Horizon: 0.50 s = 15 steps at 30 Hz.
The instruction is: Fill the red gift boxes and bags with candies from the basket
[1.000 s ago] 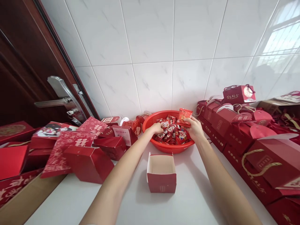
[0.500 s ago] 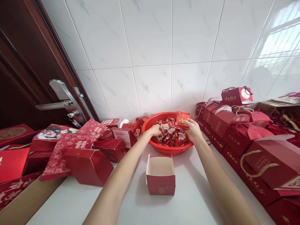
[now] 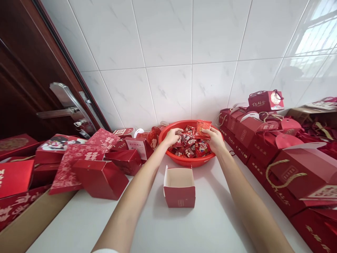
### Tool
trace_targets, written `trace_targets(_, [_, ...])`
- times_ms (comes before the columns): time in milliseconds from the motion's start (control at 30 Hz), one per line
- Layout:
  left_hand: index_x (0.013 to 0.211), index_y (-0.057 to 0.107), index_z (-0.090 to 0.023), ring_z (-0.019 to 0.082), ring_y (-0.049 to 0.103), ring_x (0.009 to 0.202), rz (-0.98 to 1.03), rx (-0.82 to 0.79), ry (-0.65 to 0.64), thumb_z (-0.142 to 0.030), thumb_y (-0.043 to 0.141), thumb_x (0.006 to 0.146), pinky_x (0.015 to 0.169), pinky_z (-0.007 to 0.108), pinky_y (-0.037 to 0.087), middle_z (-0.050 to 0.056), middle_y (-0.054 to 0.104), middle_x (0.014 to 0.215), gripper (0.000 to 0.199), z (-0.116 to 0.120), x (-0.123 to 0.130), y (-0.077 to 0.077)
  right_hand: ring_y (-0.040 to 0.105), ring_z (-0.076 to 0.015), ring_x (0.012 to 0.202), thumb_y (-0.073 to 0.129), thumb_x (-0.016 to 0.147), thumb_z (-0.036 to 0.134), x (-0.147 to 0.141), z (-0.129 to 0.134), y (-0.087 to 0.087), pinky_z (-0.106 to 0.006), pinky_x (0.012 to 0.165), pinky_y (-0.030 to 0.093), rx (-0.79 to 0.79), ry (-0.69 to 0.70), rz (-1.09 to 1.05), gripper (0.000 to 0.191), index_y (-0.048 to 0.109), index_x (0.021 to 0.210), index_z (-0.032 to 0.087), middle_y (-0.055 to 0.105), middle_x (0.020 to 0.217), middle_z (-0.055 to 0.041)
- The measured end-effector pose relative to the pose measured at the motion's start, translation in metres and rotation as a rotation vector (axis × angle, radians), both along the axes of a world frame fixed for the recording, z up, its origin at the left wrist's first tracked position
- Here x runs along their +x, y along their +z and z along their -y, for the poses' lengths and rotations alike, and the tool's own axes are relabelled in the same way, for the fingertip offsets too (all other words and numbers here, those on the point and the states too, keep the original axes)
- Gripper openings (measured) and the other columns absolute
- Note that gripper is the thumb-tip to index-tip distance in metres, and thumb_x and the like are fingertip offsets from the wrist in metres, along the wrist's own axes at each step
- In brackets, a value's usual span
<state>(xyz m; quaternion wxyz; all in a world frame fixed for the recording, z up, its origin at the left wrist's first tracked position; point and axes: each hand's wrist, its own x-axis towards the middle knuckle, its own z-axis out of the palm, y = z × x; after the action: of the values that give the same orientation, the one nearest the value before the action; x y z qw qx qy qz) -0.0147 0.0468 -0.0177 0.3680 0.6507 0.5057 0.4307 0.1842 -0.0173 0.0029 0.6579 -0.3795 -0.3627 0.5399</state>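
Note:
In the head view, a round red plastic basket point(image 3: 187, 162) full of small wrapped candies point(image 3: 190, 142) stands against the tiled wall. My right hand point(image 3: 216, 140) is closed on a shiny red packet point(image 3: 203, 129) above the basket's right side. Over the left part of the same basket is my left hand point(image 3: 173, 136), its curved fingers apart, close to the candies; I see nothing held in it. Between my forearms, in front of the basket, a small dark-red box point(image 3: 179, 197) stands upright with its top open and its pale inside showing.
Stacked red gift boxes point(image 3: 279, 168) with rope handles line the right side. More red boxes point(image 3: 101, 179) and a patterned red bag point(image 3: 70, 167) crowd the left, near a brown door with a metal handle point(image 3: 70, 109). A white table point(image 3: 168, 232) lies underneath.
My left hand has lifted slightly from among the candies toward the basket's back left. My right hand still holds the red packet, now a little lower against the basket. The view has tilted slightly down.

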Motion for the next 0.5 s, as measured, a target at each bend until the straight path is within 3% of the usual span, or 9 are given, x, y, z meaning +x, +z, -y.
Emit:
trace_targets(200, [0.092, 0.068, -0.014, 0.016, 0.070, 0.082, 0.170, 0.045, -0.009, 0.003, 0.057, 0.068, 0.078, 0.029, 0.052, 0.003, 0.070, 0.085, 0.032, 0.007, 0.002, 0.010, 0.063, -0.0145, 0.065, 0.076, 0.050, 0.025, 0.000, -0.004, -0.005, -0.024, 0.058, 0.048, 0.025, 0.036, 0.041, 0.023, 0.066, 0.069, 0.018, 0.070, 0.071, 0.0003])
trace_targets(367, [0.092, 0.067, -0.015, 0.016, 0.069, 0.078, 0.631, 0.028, -0.226, -0.006, 0.070, 0.065, 0.073, 0.027, 0.049, 0.001, 0.067, 0.079, 0.028, 0.017, 0.017, 0.026, 0.064, -0.0162, 0.069, 0.078, 0.054, 0.025, -0.001, -0.010, -0.009, -0.023, 0.058, 0.048, -0.037, 0.035, 0.144, 0.022, 0.062, 0.068, 0.019, 0.069, 0.069, 0.0002])
trace_targets(500, [0.091, 0.067, -0.016, 0.013, 0.065, 0.076, 0.746, 0.081, -0.288, -0.008, 0.071, 0.062, 0.071, 0.025, 0.047, -0.001, 0.064, 0.077, 0.031, 0.022, 0.046, 0.031, 0.069, -0.0184, 0.078, 0.083, 0.059, 0.035, -0.002, -0.007, -0.006, -0.027, 0.066, 0.054, 0.036, 0.214, 0.111, 0.035, 0.068, 0.086, 0.018, 0.074, 0.086, -0.0031])
